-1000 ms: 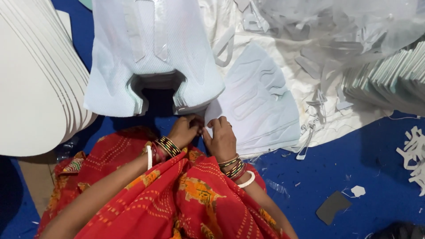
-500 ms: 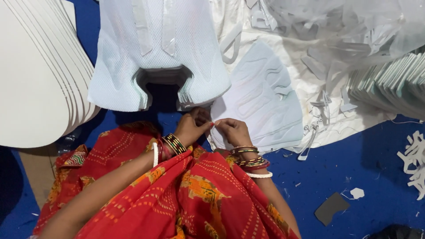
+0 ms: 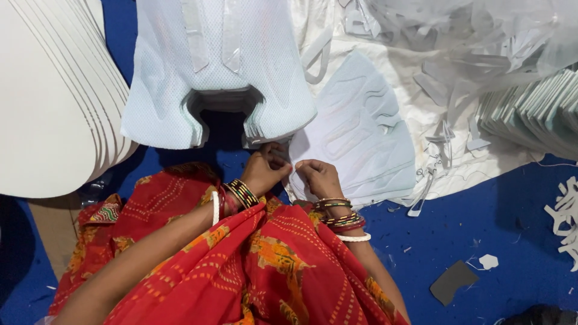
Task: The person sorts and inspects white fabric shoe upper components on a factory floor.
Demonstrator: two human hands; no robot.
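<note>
My left hand (image 3: 268,168) and my right hand (image 3: 318,177) meet at the near corner of a pale blue fan-shaped fabric piece (image 3: 355,129) with raised wavy outlines. Both hands pinch at its edge, fingertips close together. Just above my left hand lies a stack of pale blue mesh cut pieces (image 3: 223,72) with clear strips on top and a U-shaped notch at the near side. Bangles ring both wrists, and red patterned cloth (image 3: 241,265) covers my lap.
A fanned pile of large white sheets (image 3: 54,102) lies at the left. A white sack (image 3: 457,150) with clear plastic scraps spreads at the right, beside a stack of pale green pieces (image 3: 536,114). Small scraps (image 3: 451,281) dot the blue floor (image 3: 481,229).
Both hands have stayed at the corner of the fan-shaped piece; my right hand has shifted slightly right and its fingers have drawn closer to my left hand's fingers.
</note>
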